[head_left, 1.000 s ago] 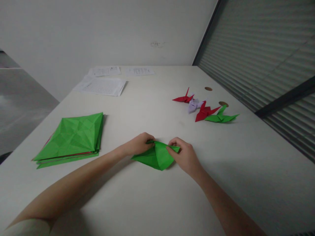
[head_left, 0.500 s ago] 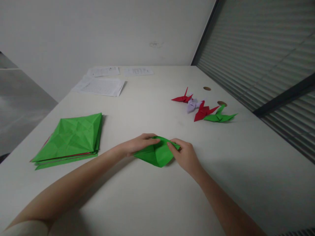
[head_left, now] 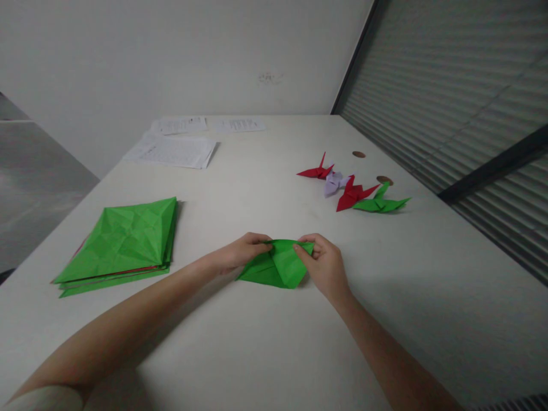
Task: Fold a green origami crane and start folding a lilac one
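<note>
A creased, partly folded sheet of green origami paper (head_left: 276, 265) is held between my two hands over the white table. Its near edge hangs toward me, and a fold line runs down its middle. My left hand (head_left: 242, 251) pinches the upper left edge, thumb on top and fingers behind. At the upper right corner, my right hand (head_left: 323, 260) grips the paper between thumb and curled fingers. The fingers behind the sheet are partly hidden.
To the left lies a stack of creased green paper (head_left: 128, 240) with some red between the layers. Beyond my right hand stand a green paper crane (head_left: 381, 202), a red crane (head_left: 351, 196), a lilac crane (head_left: 334, 184) and another red one (head_left: 317, 171). Printed sheets (head_left: 180, 151) lie farther back.
My right hand has shifted slightly up and right along the paper. The sheet's top edge is now straighter, and its lower point has swung to the right. Both hands keep hold.
</note>
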`<move>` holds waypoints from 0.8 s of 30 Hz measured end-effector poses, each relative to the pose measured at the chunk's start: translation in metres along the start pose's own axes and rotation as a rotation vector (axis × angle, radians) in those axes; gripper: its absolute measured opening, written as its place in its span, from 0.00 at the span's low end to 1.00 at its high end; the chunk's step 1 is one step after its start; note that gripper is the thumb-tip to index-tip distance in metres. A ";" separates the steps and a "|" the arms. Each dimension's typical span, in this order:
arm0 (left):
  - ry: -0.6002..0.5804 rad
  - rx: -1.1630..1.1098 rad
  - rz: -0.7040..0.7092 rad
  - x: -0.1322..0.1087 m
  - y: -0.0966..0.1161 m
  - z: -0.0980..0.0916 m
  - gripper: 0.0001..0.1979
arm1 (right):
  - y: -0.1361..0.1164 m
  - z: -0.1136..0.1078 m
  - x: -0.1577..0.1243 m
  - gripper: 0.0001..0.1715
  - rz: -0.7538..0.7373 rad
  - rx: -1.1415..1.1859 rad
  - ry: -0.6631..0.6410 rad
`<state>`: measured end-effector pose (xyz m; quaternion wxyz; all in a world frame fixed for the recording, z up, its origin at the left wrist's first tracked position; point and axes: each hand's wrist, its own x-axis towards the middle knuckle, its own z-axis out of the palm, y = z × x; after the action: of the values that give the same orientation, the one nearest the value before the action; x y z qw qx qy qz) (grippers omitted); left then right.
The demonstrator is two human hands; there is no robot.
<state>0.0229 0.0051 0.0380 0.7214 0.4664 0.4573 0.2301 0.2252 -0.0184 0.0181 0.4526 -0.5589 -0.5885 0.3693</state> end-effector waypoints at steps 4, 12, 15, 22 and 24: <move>-0.080 -0.261 -0.167 -0.001 0.004 0.001 0.22 | 0.000 0.000 0.001 0.13 0.004 0.027 0.002; -0.059 -0.255 -0.108 -0.007 0.006 0.009 0.14 | -0.004 0.001 0.004 0.14 -0.017 0.216 0.022; -0.071 -0.206 -0.062 -0.009 0.005 0.010 0.18 | -0.005 0.001 0.004 0.15 0.110 0.270 0.016; -0.078 0.108 0.047 -0.008 0.001 0.005 0.21 | 0.004 -0.003 0.007 0.13 0.105 0.146 -0.150; -0.094 0.104 0.042 -0.009 0.002 0.004 0.22 | 0.005 -0.004 0.008 0.11 0.073 0.108 -0.167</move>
<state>0.0219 -0.0025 0.0444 0.7119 0.5230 0.4243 0.1991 0.2311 -0.0107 0.0155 0.4176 -0.5222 -0.5826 0.4620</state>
